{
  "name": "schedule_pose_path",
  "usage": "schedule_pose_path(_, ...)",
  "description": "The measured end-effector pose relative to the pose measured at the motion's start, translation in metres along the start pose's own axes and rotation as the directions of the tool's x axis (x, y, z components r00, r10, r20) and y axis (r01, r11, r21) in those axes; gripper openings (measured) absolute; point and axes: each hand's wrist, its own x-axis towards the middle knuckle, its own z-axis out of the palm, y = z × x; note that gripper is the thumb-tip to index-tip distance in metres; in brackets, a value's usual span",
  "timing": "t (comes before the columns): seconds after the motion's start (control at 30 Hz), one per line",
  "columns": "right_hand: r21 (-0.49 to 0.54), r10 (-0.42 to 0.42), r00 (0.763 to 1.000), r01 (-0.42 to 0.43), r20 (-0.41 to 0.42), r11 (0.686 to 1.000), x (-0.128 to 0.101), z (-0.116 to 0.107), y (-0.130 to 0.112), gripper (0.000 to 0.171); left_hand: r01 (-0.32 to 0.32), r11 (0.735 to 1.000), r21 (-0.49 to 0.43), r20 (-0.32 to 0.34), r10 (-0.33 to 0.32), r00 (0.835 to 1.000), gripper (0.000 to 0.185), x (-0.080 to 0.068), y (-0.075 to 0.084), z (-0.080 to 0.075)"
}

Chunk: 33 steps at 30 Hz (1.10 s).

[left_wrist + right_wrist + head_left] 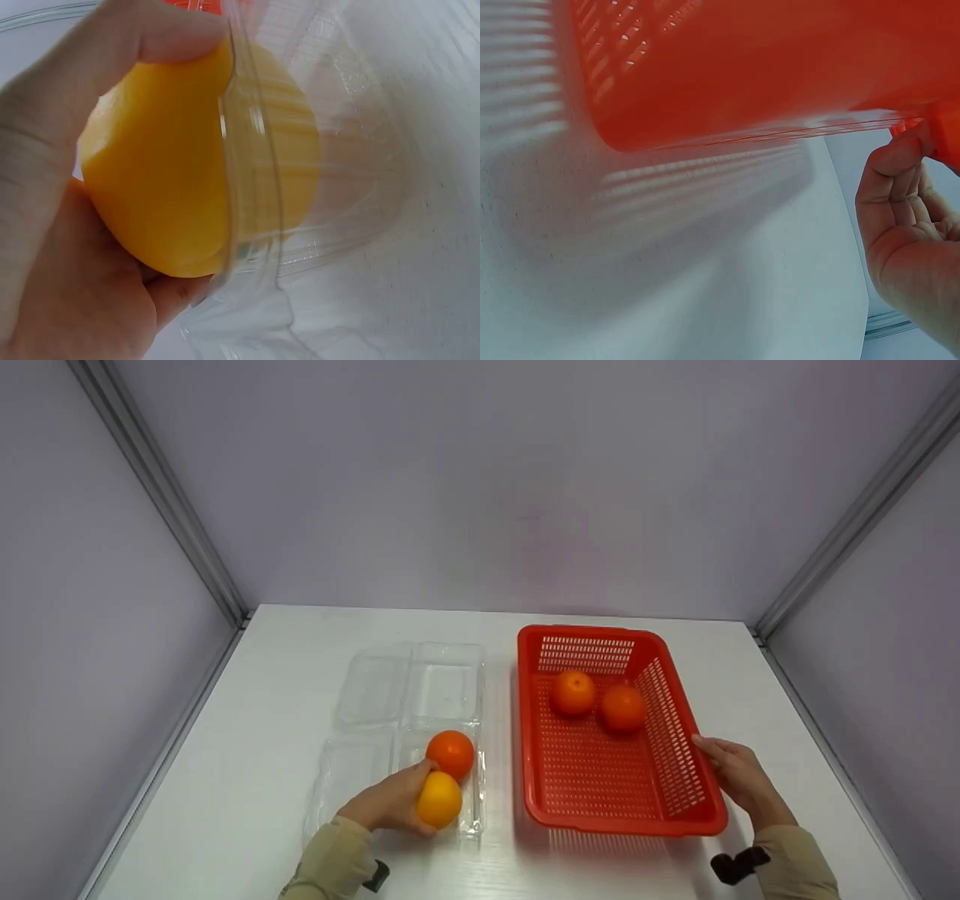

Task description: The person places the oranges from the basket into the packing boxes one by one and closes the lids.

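Observation:
My left hand (pixel 391 801) grips a yellowish orange (pixel 439 800) low in the near right compartment of a clear plastic container (pixel 373 690). In the left wrist view, thumb and fingers curve round the yellowish orange (pixel 165 165), and the container's clear wall (pixel 251 150) covers part of it. A deeper-coloured orange (pixel 451 754) sits just beyond, in the same compartment. My right hand (pixel 739 776) holds the right rim of a red plastic basket (pixel 529 750); in the right wrist view its fingers (pixel 900 161) curl at the rim. Two oranges lie inside the basket, one (pixel 574 693) beside another (pixel 622 708).
Both the container and the basket stand on a white table (pixel 255 720), the basket to the right with a narrow gap between them. Pale panels (pixel 480 495) enclose the table at the back and sides.

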Motion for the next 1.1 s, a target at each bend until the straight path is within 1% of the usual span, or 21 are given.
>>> schedule_pose_path(0.17, 0.013, 0.011, 1.000, -0.011, -0.004, 1.000, -0.001, 0.000, -0.001, 0.053, 0.004, 1.000, -0.010, 0.007, -0.004, 1.000, 0.076, 0.001, 0.000, 0.001)
schedule_pose_path(0.37, 0.018, 0.006, 1.000, -0.006, 0.004, 1.000, -0.001, 0.000, -0.002, 0.051, 0.054, 0.998, -0.026, 0.011, -0.054, 0.998, 0.072, 0.003, 0.003, 0.003)
schedule_pose_path(0.5, 0.025, 0.016, 1.000, -0.016, -0.002, 1.000, 0.000, 0.000, -0.001, 0.050, 0.070, 0.997, -0.039, 0.013, -0.069, 0.998, 0.072, 0.003, 0.004, 0.003)
schedule_pose_path(0.7, 0.021, 0.034, 0.999, -0.034, -0.003, 0.999, 0.002, -0.002, -0.001, 0.052, 0.070, 0.997, -0.043, 0.011, -0.070, 0.997, 0.070, 0.002, 0.005, 0.003)
schedule_pose_path(0.8, 0.004, 0.024, 1.000, -0.023, -0.011, 1.000, 0.003, -0.003, -0.001, 0.055, 0.065, 0.997, -0.043, 0.012, -0.065, 0.998, 0.071, 0.002, 0.006, 0.004)
schedule_pose_path(0.93, -0.027, 0.001, 1.000, -0.001, -0.016, 1.000, 0.002, -0.003, -0.002, 0.057, 0.043, 0.999, -0.032, 0.018, -0.042, 0.999, 0.073, 0.003, 0.008, 0.005)
schedule_pose_path(1.1, -0.071, -0.005, 1.000, 0.004, -0.022, 0.997, 0.000, -0.002, -0.004, 0.058, 0.043, 0.999, -0.025, 0.019, -0.042, 0.999, 0.074, 0.002, 0.010, 0.005)
